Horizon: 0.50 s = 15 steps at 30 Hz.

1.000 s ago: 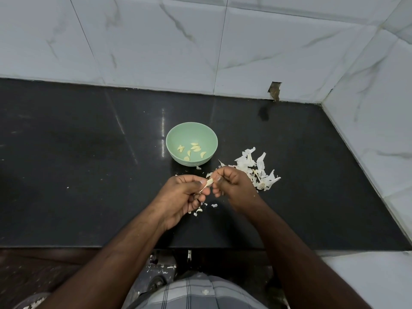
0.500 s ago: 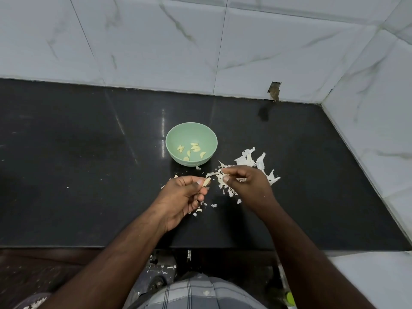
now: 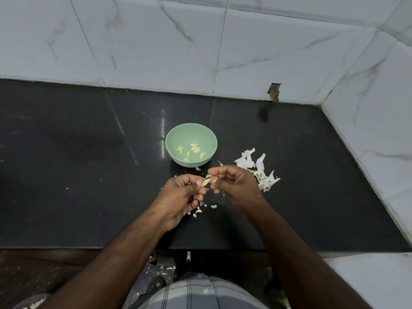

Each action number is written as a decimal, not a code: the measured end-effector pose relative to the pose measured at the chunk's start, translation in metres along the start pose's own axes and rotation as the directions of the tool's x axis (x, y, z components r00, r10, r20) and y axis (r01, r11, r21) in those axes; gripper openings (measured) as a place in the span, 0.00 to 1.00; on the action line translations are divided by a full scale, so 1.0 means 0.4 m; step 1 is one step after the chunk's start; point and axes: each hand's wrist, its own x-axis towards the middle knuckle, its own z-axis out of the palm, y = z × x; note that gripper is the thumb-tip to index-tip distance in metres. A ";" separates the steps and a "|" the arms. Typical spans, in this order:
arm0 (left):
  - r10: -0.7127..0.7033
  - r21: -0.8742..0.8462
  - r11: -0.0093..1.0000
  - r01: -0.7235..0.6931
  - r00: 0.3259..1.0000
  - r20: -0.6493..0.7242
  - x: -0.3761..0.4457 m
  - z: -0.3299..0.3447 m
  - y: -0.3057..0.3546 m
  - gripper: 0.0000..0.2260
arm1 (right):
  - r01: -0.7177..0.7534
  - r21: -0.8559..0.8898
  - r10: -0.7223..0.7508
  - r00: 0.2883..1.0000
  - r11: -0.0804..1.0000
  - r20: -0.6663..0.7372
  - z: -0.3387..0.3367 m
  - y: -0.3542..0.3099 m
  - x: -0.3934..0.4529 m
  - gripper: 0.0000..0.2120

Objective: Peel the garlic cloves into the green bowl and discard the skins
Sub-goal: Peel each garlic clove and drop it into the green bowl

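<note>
We have a single wide-angle view from a camera worn on the person's head, looking forward and steeply down over both forearms onto the black counter (image 3: 66,175). It faces the tiled back wall (image 3: 156,45), with a side wall (image 3: 379,108) closing the right; the counter's near edge lies close below us.

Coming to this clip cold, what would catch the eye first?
Two hands meet mid-counter over one garlic clove: the left hand pinches it while the right hand picks at its tip. Just behind them stands the green bowl holding several peeled cloves, and white skins lie heaped to its right on the black counter.
</note>
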 end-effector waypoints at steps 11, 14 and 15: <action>-0.044 -0.098 0.994 0.049 0.998 0.051 0.002 0.000 0.004 0.06 | -0.007 -0.111 -0.001 0.997 0.994 -0.071 0.006 0.009 0.008 0.16; -0.021 -0.098 0.995 0.025 0.999 0.049 0.003 -0.002 0.003 0.07 | -0.006 -0.147 -0.007 0.996 0.989 -0.086 0.009 0.014 0.008 0.16; -0.005 -0.077 0.997 0.009 0.999 0.051 0.002 -0.003 0.002 0.08 | -0.005 -0.148 -0.008 0.996 0.989 -0.090 0.010 0.014 0.007 0.16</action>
